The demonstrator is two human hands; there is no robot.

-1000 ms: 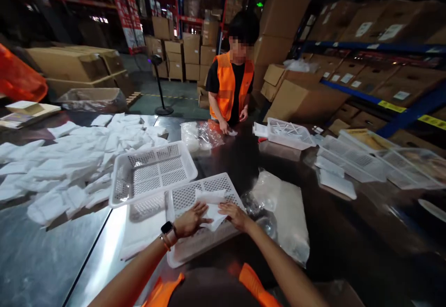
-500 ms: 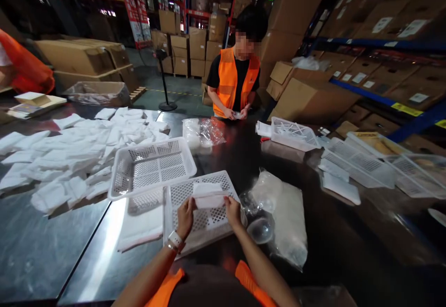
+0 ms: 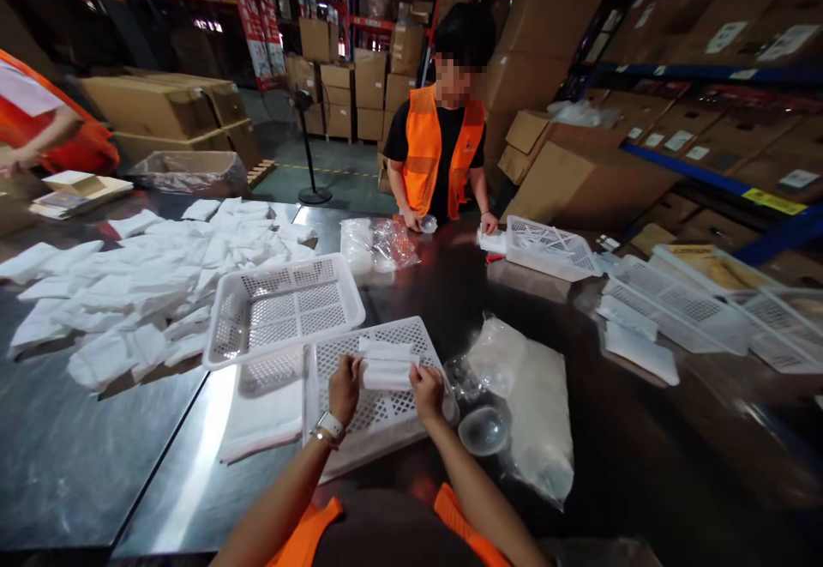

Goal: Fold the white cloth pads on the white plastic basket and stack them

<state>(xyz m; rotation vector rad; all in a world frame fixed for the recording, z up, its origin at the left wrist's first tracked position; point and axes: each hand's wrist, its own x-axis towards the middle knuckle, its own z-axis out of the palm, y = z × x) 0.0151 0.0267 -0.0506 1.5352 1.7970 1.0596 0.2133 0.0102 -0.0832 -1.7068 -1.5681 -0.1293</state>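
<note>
Between my two hands is a white folded packet (image 3: pixel 387 375), held flat above an upturned white perforated basket (image 3: pixel 411 335). My left hand (image 3: pixel 345 391), with a white watch at the wrist, pinches the packet's left end. Its right end is pinched by my right hand (image 3: pixel 427 391). An upright white basket (image 3: pixel 289 301) stands behind and to the left, partly over a stack of flat white sheets (image 3: pixel 270 417). Right of the upturned basket lie a clear plastic bowl (image 3: pixel 483 430) and a plastic bag of white material (image 3: pixel 537 404).
Many white packets (image 3: pixel 147 275) lie spread over the left of the dark table (image 3: pixel 83 464). A person in an orange vest (image 3: pixel 429 155) stands across it, beside a basket (image 3: pixel 553 250). More baskets (image 3: pixel 681 310) sit at the right. Another person's arm (image 3: pixel 48 134) shows far left.
The packet between my hands now shows more folded layers. Across the table, the person's hands have parted, one holding a clear bowl and the other reaching to white items by the basket.
</note>
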